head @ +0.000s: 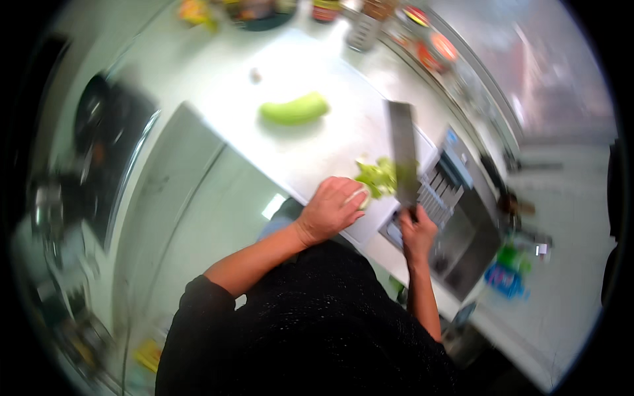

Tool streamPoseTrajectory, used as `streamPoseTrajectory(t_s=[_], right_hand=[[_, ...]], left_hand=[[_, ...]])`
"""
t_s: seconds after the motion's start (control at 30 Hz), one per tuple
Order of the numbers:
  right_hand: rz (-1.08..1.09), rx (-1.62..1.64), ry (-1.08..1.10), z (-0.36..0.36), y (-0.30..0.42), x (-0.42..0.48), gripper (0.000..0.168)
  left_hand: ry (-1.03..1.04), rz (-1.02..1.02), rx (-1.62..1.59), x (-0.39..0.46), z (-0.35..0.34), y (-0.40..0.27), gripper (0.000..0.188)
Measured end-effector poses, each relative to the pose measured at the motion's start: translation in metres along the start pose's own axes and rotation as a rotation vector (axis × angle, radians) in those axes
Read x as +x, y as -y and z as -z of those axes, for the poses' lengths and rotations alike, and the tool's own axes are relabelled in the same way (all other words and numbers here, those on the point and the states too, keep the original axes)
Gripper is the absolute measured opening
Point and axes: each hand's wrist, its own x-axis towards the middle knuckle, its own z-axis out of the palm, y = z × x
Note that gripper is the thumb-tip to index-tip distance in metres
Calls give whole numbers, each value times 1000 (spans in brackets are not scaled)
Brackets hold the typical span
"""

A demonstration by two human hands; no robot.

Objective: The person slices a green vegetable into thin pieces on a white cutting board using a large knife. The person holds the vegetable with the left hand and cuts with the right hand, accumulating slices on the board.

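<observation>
My left hand (333,210) is closed around a pale green piece of vegetable (365,198) at the near edge of a white cutting board (342,99). Beside its fingers lies a small heap of cut green pieces (377,177). My right hand (417,230) grips the handle of a broad cleaver (403,148), whose blade points away from me, just right of the heap. Farther left on the board rests a longer light green vegetable, like a gourd or squash (294,109). A small blurred brownish bit (255,75) lies beyond it.
A steel sink (460,242) with a dish rack (440,195) adjoins the board at the right. Jars (436,52) line the window ledge, with a slotted utensil holder (363,33) near them. A dark cooktop (116,138) is at the left. Blue and green bottles (505,279) stand beyond the sink.
</observation>
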Motion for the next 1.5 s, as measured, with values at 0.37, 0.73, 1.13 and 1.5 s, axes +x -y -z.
streamPoseTrajectory(t_s=[0.37,0.73,1.13,1.5], right_hand=[[180,53,81,9,46,29,15],[224,-109,38,-78,143,-2,16],[193,-166,29,-118,233,-50,16],[90,-83,44,-137,244,-69,16]], left_hand=[[-412,752,547,-187,148,26,18],[-379,1175,992,-407,411,232,25],[-101,1490,806,-444,500,350,42],[-306,1582,948,-425,503,329,33]])
